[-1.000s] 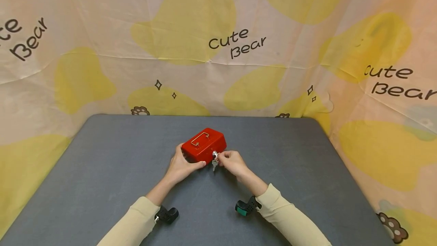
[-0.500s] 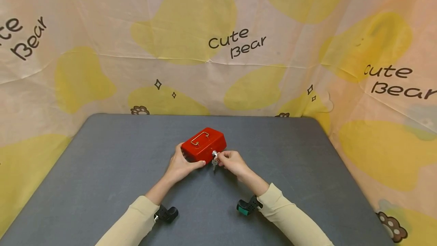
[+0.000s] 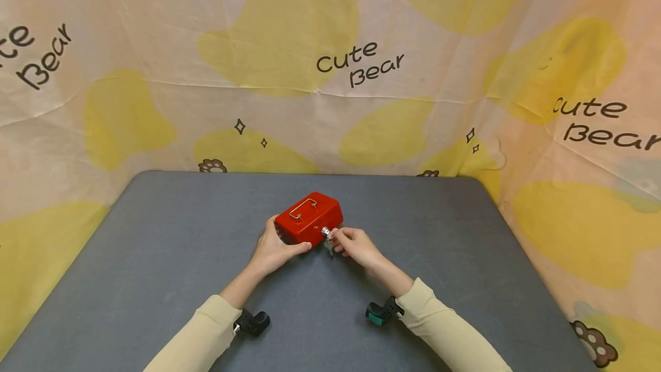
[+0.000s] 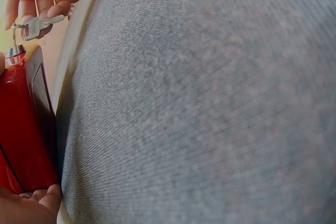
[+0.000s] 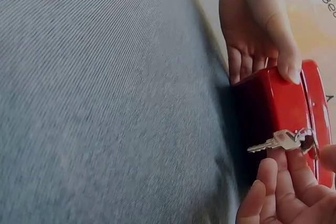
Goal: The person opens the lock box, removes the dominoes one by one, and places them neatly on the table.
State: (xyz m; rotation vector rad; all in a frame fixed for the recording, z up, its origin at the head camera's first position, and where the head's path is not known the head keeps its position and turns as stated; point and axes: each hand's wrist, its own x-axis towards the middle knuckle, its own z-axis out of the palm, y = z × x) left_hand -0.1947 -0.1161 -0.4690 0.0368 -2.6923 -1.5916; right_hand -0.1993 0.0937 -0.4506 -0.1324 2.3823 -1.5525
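Observation:
A small red cash box (image 3: 312, 215) with a wire handle on its lid sits on the table, lid down. My left hand (image 3: 272, 252) grips its left end, thumb along the front. At the silver lock (image 4: 16, 55) on the front face, my right hand (image 3: 360, 247) pinches a key whose head is mostly covered by the fingers. A second key (image 5: 283, 140) dangles from the same ring, over the curled fingers in the right wrist view. How deep the pinched key sits in the lock cannot be made out.
The grey table (image 3: 170, 234) spreads around the box. Behind it hangs a printed cloth (image 3: 289, 131) with yellow patches. A black wrist camera (image 3: 253, 323) is strapped to the left wrist, and another camera (image 3: 383, 310) to the right.
My right hand and forearm have shifted slightly to the right, and the dangling key has swung right with them. My left hand and the cash box have stayed in place.

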